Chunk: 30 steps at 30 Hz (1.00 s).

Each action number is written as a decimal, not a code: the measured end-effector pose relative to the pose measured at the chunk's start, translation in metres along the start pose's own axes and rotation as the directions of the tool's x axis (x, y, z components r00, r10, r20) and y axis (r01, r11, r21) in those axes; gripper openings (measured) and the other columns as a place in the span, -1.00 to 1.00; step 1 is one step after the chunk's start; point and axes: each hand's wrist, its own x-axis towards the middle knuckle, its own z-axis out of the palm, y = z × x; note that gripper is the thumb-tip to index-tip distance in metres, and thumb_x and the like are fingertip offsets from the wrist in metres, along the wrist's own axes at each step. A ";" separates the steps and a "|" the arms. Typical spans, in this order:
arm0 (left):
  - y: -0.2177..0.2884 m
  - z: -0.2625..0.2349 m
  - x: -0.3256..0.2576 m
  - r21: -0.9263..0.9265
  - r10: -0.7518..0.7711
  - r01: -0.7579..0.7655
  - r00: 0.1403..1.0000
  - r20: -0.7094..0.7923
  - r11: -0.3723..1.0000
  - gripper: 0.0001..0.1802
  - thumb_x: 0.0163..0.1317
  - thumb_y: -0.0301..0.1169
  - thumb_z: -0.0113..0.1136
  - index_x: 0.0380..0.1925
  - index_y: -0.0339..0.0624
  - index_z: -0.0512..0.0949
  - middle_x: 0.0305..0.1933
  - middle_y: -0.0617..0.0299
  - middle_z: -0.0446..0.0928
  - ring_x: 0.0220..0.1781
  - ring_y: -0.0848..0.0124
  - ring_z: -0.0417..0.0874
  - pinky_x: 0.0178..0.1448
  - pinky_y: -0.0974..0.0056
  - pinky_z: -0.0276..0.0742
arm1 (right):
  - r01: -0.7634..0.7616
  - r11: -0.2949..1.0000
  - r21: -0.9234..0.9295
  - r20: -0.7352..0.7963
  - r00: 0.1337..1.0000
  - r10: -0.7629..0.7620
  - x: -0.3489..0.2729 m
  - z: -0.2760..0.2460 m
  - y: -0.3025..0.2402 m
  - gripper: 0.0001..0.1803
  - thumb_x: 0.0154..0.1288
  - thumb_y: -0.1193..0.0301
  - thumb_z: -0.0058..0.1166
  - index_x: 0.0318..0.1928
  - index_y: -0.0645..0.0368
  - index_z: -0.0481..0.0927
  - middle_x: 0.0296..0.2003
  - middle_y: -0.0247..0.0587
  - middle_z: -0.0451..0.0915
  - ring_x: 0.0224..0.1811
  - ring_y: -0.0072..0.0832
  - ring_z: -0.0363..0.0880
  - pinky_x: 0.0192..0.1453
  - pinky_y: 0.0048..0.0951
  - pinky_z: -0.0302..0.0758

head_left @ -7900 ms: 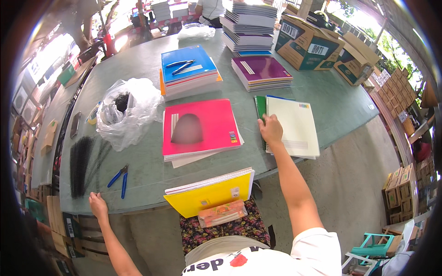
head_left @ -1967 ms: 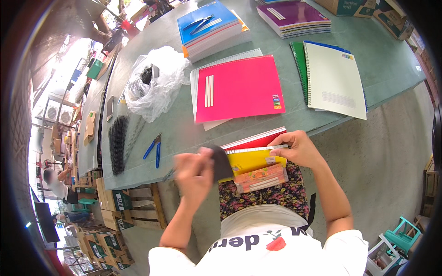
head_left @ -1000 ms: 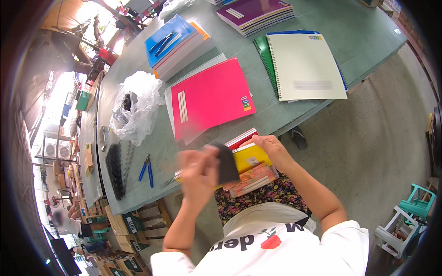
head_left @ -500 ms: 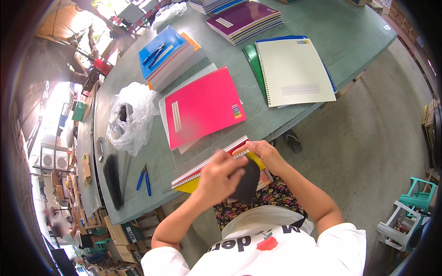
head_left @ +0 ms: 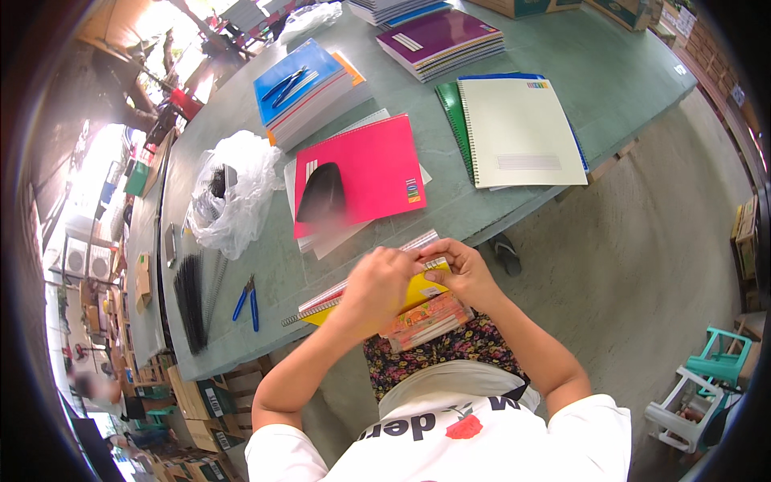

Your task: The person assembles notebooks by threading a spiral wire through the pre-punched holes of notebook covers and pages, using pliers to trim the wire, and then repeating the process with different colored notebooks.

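Note:
A yellow-covered notebook (head_left: 422, 291) with a wire coil (head_left: 299, 318) along its edge is held tilted over my lap, against the table's near edge. My right hand (head_left: 466, 271) pinches its right corner, thumb on the yellow cover. My left hand (head_left: 373, 289) is closed at the bound edge, close to the right fingertips; what its fingers grip is hidden. Beneath the notebook, on my lap, is an orange patterned packet (head_left: 430, 321). Behind the hands, a pink notebook (head_left: 377, 173) lies on the table, and a dark oval object (head_left: 323, 193), unclear in kind, shows over it.
Blue-handled pliers (head_left: 247, 304) and a bundle of black coils (head_left: 191, 305) lie left on the green table (head_left: 273, 277). A clear plastic bag (head_left: 233, 193) sits behind them. Stacked notebooks (head_left: 442, 40) stand farther back; cream and green notebooks (head_left: 522, 128) lie right. Plastic stools (head_left: 691, 410) stand on the floor.
The dark oval shape has shifted from over my lap to over the pink notebook, uncovering the orange packet. My left hand has moved slightly up, nearer the right fingertips.

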 end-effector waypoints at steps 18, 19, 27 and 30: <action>0.018 0.014 0.004 -0.244 -0.168 0.169 0.986 0.025 0.955 -0.68 0.01 -0.40 0.28 -0.20 -0.24 0.53 -0.24 -0.02 0.54 -0.15 0.09 0.55 -0.07 0.11 0.47 | -0.014 0.765 -0.644 -0.099 0.993 -0.065 -0.020 -0.010 -0.011 -0.78 0.09 0.46 0.13 -0.23 0.27 0.58 -0.39 -0.02 0.60 -0.40 -0.21 0.58 -0.30 -0.38 0.46; 0.017 0.020 0.004 -0.289 -0.080 0.065 0.996 -0.043 0.955 -0.68 0.00 -0.39 0.29 -0.22 -0.26 0.54 -0.25 -0.02 0.55 -0.16 0.10 0.56 -0.07 0.12 0.49 | -0.023 0.756 -0.654 -0.105 0.993 -0.060 -0.021 -0.008 -0.013 -0.78 0.09 0.46 0.13 -0.22 0.27 0.58 -0.40 -0.01 0.60 -0.40 -0.21 0.58 -0.30 -0.38 0.46; 0.023 0.021 0.005 -0.398 -0.060 0.031 0.996 -0.062 0.917 -0.76 0.00 -0.45 0.24 -0.29 -0.31 0.59 -0.30 -0.03 0.57 -0.22 0.07 0.59 -0.10 0.12 0.52 | 0.020 0.722 -0.691 -0.095 0.989 -0.118 -0.027 -0.010 -0.012 -0.76 0.08 0.47 0.12 -0.19 0.24 0.60 -0.39 -0.02 0.60 -0.37 -0.16 0.59 -0.28 -0.36 0.47; 0.021 0.025 -0.001 -0.370 -0.083 0.046 0.993 -0.085 0.928 -0.78 0.01 -0.48 0.20 -0.29 -0.31 0.58 -0.29 -0.04 0.56 -0.22 0.06 0.59 -0.10 0.11 0.52 | 0.049 0.702 -0.711 -0.069 0.988 -0.138 -0.025 -0.003 -0.014 -0.76 0.08 0.48 0.11 -0.19 0.23 0.60 -0.38 -0.03 0.60 -0.36 -0.16 0.59 -0.26 -0.36 0.48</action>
